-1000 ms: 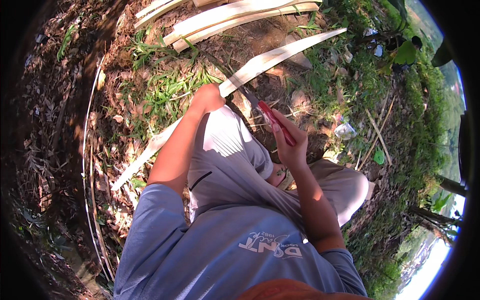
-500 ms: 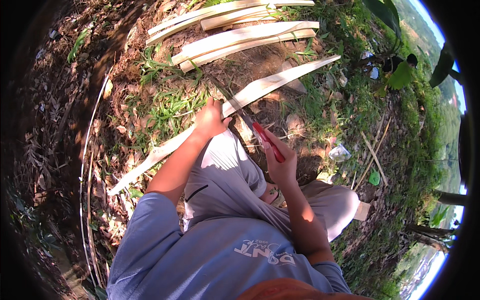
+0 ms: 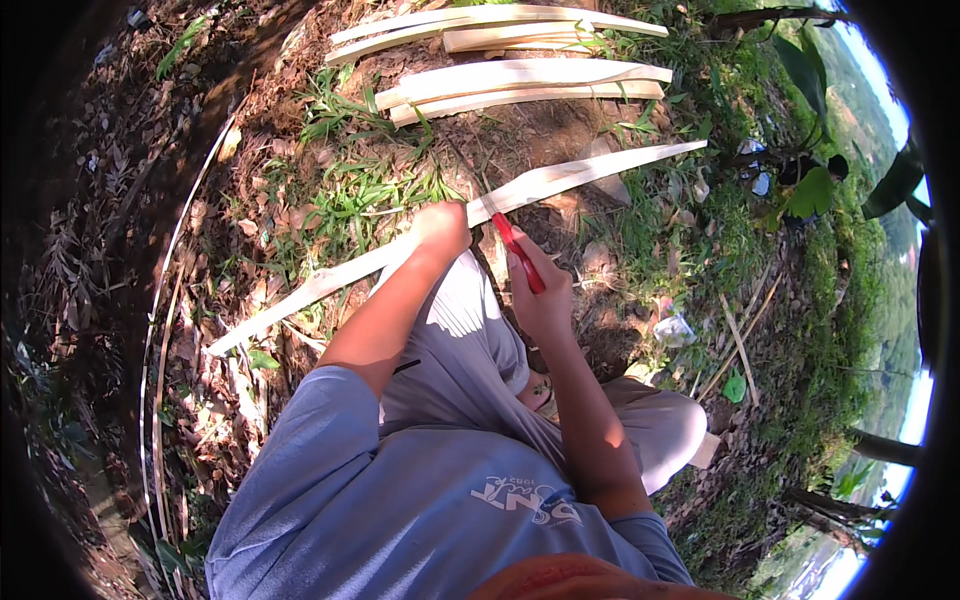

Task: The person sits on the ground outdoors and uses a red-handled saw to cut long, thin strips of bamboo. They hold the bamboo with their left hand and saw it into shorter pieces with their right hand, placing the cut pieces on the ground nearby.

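A long pale wooden strip (image 3: 580, 172) lies slantwise in front of me, from near my left elbow up to the far right. My left hand (image 3: 440, 230) is closed around its middle, over my bent knee. My right hand (image 3: 543, 290) grips the red handle of a hand saw (image 3: 508, 235). The saw's long, thin blade crosses the strip just right of my left hand and points away to the far left. The handle's front end is close to the strip's near edge. Whether the blade has cut into the wood is hard to make out.
Several pale wooden strips (image 3: 530, 75) lie in two groups on the ground beyond. Long thin canes (image 3: 165, 330) run down the left side. Crossed sticks (image 3: 742, 340) and a clear plastic scrap (image 3: 675, 331) lie at right, amid grass and dry leaves.
My right hand has pushed the saw forward, bringing its handle up to the strip. My left hand is more tightly curled on the wood. The whole view has shifted slightly.
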Motion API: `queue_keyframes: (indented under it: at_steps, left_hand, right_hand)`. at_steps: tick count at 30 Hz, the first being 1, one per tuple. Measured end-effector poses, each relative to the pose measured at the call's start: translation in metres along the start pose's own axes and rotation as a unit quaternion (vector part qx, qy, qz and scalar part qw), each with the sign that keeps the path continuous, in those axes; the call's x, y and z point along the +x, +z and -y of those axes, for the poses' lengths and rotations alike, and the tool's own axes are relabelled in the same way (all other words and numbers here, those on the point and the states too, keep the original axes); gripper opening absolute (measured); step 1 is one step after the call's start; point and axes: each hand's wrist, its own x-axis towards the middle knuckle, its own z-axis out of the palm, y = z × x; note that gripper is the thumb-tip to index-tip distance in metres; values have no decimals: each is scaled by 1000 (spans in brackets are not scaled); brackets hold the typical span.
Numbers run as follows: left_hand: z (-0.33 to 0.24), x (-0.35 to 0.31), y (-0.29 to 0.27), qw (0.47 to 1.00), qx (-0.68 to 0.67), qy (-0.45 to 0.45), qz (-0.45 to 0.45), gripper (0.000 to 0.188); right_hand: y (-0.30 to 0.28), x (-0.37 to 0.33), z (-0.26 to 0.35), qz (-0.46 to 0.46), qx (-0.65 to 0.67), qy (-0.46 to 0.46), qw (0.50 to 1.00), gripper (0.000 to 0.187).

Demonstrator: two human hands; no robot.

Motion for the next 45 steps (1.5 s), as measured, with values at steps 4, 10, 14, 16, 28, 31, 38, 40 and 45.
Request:
queue_keyframes:
  at_steps: [4,10,14,16,28,31,38,40,45]
  left_hand:
    - [-6,-1,-17,1000,2,-5,30,29]
    - [-8,4,-3,995,39,-14,91,25]
    - [-20,9,9,986,100,47,123,22]
    - [-21,10,12,979,141,76,129,19]
    - [-7,-72,-41,995,70,7,77,31]
    - [-2,-94,-47,996,32,4,84,43]
    - [12,-106,-22,996,-4,50,-70,56]
    - [7,-102,-39,998,-21,41,-48,53]
    - [15,-97,-46,997,-21,63,-34,43]
  right_hand:
    - [15,7,-29,-26,21,-16,999,38]
    - [10,-23,-21,-15,8,48,999,41]
    - [13,-44,-36,-54,-8,36,998,43]
    - [15,-50,-42,-63,7,61,996,43]
    - [-12,-67,36,9,-11,-25,1000,49]
    - [-7,-68,47,4,2,-41,999,48]
    - [2,-60,43,53,-17,-4,998,43]
    - [2,-56,42,43,-23,-11,999,43]
    - [3,-50,45,33,9,30,999,42]
